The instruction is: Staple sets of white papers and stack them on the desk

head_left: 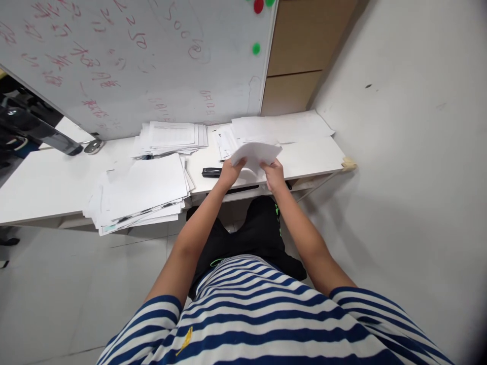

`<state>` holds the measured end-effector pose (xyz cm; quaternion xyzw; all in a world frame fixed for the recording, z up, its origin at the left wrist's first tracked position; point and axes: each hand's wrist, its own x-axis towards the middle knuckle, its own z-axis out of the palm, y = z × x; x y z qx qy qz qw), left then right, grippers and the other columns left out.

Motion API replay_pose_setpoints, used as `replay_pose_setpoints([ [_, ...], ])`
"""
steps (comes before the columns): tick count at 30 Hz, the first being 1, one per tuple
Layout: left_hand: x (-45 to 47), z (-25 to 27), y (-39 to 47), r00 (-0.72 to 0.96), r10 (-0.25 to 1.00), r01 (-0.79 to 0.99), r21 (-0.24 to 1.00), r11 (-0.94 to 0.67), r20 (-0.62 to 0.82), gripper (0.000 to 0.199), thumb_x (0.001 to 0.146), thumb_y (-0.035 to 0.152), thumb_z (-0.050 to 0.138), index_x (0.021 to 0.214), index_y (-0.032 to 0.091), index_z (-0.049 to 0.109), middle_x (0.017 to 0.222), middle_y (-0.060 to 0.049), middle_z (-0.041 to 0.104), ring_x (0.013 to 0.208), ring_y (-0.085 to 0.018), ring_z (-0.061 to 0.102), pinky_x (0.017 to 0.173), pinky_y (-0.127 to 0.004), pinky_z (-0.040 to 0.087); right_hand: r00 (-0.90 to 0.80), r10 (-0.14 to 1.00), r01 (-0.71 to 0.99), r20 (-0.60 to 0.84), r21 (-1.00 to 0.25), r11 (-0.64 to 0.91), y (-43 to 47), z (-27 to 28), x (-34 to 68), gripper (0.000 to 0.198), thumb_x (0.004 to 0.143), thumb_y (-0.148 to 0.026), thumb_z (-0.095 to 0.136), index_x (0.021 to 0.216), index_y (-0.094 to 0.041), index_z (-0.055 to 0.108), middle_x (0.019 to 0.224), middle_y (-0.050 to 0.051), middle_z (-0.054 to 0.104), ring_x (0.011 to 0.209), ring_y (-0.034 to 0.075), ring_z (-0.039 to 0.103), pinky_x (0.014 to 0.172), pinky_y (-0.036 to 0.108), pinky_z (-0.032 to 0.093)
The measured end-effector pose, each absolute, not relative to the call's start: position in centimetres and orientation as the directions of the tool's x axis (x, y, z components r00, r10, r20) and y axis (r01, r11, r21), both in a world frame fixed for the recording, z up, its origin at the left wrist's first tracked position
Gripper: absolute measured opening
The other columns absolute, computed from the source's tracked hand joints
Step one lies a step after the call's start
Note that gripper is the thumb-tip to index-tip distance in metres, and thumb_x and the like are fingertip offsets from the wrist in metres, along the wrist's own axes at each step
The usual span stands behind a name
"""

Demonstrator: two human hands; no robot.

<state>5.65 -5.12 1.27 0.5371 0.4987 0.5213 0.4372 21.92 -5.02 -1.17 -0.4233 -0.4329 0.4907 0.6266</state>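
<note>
Between my two hands, just above the front of the white desk, a bent sheaf of white paper [255, 153] is held up; how many sheets it has I cannot tell. My left hand [230, 173] grips its left side, thumb on top. On the opposite side my right hand [274, 175] pinches the lower right edge. A black stapler [212, 173] lies on the desk right beside my left hand. Behind the held paper are printed sheets [225, 142] and a broad spread of white paper [283, 128].
Left of my hands a large uneven stack of paper [146, 185] overhangs the desk's front edge. Another paper stack [173, 136] sits behind it against the whiteboard [152, 66]. A computer mouse [94, 146] is farther left. A wall [403, 126] bounds the right side.
</note>
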Motion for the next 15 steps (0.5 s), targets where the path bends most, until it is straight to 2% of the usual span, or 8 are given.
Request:
replay_pose_setpoints([
  [4,5.8,2.2,-5.3,-0.093,0.988,0.037,0.992,-0.123,0.126,0.034,0.079,0.045,0.076,0.093,0.014,0.069,0.093,-0.006,0.073,0.093,-0.022,0.066,0.087,-0.038,0.051,0.135,0.967,-0.111,0.218,-0.966,0.233,-5.4,-1.0,22.8,0.042,0.076,-0.05,0.072,0.106,-0.021,0.066,0.102,0.004,0.073,0.1,0.02,0.066,0.095,0.037,0.051],
  [7,5.4,1.8,-5.5,-0.103,0.99,0.06,0.994,-0.088,0.094,0.032,0.075,0.045,0.078,0.086,0.016,0.071,0.089,-0.006,0.074,0.09,-0.024,0.066,0.084,-0.038,0.051,0.117,0.975,-0.097,0.189,-0.975,0.201,-5.3,-2.0,23.2,0.04,0.074,-0.048,0.073,0.102,-0.02,0.064,0.098,0.004,0.073,0.093,0.019,0.066,0.093,0.036,0.05],
  [10,4.9,0.7,-5.7,-0.094,0.99,0.075,0.992,-0.101,0.108,0.033,0.072,0.046,0.079,0.087,0.017,0.073,0.093,-0.007,0.076,0.091,-0.025,0.067,0.084,-0.039,0.052,0.118,0.978,-0.106,0.172,-0.977,0.185,-5.1,-3.5,23.5,0.041,0.076,-0.049,0.071,0.104,-0.021,0.062,0.1,0.003,0.072,0.094,0.018,0.065,0.095,0.036,0.049],
  [15,4.4,-0.4,-6.2,-0.095,0.994,0.045,0.998,-0.048,0.052,0.035,0.072,0.048,0.078,0.087,0.016,0.075,0.091,-0.008,0.076,0.092,-0.025,0.068,0.085,-0.038,0.052,0.152,0.981,0.067,0.123,-0.991,0.114,-5.4,-4.9,23.7,0.032,0.079,-0.048,0.064,0.092,-0.02,0.061,0.083,-0.001,0.067,0.085,0.016,0.06,0.092,0.035,0.048],
])
